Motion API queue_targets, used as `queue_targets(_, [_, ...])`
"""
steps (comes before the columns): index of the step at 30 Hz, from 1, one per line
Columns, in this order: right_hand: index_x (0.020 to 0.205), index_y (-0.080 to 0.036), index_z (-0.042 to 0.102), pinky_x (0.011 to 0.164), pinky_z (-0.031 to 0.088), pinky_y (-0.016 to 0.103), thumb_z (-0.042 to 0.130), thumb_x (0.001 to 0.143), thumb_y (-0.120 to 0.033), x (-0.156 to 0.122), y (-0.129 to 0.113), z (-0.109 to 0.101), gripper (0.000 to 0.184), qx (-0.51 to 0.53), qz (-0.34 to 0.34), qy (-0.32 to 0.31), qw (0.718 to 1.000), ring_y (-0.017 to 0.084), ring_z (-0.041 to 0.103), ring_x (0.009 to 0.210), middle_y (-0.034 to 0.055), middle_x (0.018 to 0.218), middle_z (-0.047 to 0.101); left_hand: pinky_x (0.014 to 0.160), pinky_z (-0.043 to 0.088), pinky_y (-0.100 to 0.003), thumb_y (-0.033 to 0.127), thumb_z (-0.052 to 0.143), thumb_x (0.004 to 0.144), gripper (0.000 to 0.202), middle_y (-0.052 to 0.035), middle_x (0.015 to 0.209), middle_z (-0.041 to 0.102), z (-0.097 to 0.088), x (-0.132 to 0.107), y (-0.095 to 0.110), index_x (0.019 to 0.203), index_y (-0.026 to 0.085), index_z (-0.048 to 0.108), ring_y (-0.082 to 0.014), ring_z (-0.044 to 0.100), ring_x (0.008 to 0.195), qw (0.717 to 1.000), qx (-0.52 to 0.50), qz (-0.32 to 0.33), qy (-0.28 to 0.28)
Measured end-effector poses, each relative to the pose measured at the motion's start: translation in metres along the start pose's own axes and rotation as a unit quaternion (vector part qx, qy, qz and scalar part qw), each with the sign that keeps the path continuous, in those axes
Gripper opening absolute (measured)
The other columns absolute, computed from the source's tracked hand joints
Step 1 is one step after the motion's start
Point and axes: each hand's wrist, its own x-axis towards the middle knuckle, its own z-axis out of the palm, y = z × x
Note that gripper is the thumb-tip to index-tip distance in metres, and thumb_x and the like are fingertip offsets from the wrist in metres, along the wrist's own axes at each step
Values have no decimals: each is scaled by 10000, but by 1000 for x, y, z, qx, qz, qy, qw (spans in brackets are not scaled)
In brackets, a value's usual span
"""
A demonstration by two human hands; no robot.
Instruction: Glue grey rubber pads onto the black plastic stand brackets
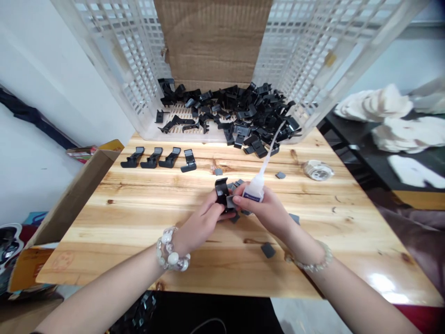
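Observation:
My left hand point(201, 220) grips a black plastic clip point(221, 191), holding it upright just above the wooden table point(114, 218). My right hand point(259, 211) holds a white squeeze bottle of glue point(255, 190) with a long thin nozzle that points up and away. Its fingertips reach toward a small grey pad point(230, 202) on the clip, and the two hands nearly touch. Other grey pads lie loose around them, one point(268, 250) near my right wrist. Several finished-looking clips point(151, 157) stand in a row to the left.
A white lattice crate point(121, 60) lined with cardboard holds a heap of black clips point(236, 113) at the far table edge. A round clear object point(317, 170) sits at the right. An open cardboard box point(73, 204) stands left, and white cloth point(378, 109) lies on a dark surface right.

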Motion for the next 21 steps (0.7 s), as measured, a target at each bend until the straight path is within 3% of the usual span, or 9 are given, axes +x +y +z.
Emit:
queue_targets(5, [734,-186,621,591,412,249,752,733,-335,-1,1,5,199,-29,-17,16,999,115,492,645,-11,703,558,1045,481,-383,210,506,895,381,-15,1454,487,2,-2,-1,1258,273,604,-257,480,1306,999,-30,3,-25])
queue_targets(13, [722,-186,585,582,421,263,721,742,-362,-3,2,7,224,-72,-11,41,997,121,488,612,-17,672,544,1000,524,-398,291,542,913,360,-31,1461,487,4,-1,-5,1270,276,589,-285,426,1358,999,-37,11,-22])
queue_targets(21, [802,-205,533,568,434,260,730,736,-342,-2,8,10,249,-68,-1,54,996,114,498,588,-35,683,546,929,566,-397,369,593,902,321,-37,1360,573,4,1,-9,1213,293,615,-282,538,1242,999,-33,13,13])
